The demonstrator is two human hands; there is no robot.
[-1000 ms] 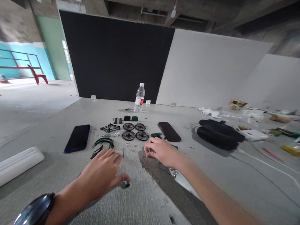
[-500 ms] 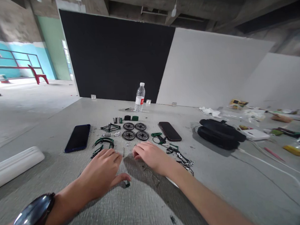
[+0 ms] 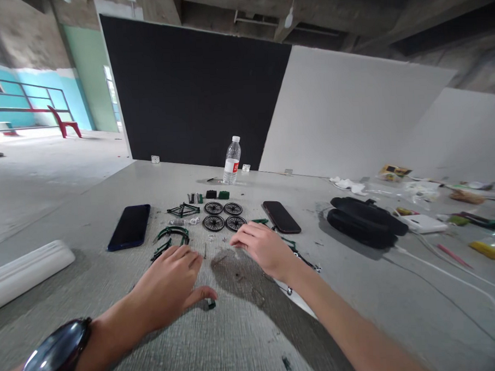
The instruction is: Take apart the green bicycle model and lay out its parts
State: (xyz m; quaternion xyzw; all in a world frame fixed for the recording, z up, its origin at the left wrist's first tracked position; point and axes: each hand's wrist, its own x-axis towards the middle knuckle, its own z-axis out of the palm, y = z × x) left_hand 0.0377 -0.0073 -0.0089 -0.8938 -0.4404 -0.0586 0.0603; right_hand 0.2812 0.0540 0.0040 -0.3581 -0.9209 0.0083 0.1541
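Observation:
My left hand [image 3: 169,279] lies palm down on the grey table, fingers flat and thumb spread, with nothing seen in it. A small dark block [image 3: 211,304] is by its thumb, and a thin metal rod [image 3: 205,250] by its fingertips. Beyond it are green curved fender-like parts [image 3: 172,232] and a small green bicycle frame [image 3: 183,209]. My right hand [image 3: 264,250] hovers with fingers bent and together; its thumb and anything it holds are hidden. Several tiny pieces [image 3: 224,239] lie left of its fingertips. Just behind are several small spoked wheels [image 3: 213,223].
One phone [image 3: 129,227] lies at left, another phone [image 3: 281,217] at right. A water bottle [image 3: 232,160] stands at the back before a black panel [image 3: 194,89]. At right are a black case [image 3: 364,221] and white cables [image 3: 448,272]. A white object [image 3: 30,274] lies far left.
My right hand has shifted right and slightly up, away from the tiny pieces, and now covers more of the parts at right. My left hand has stayed in place.

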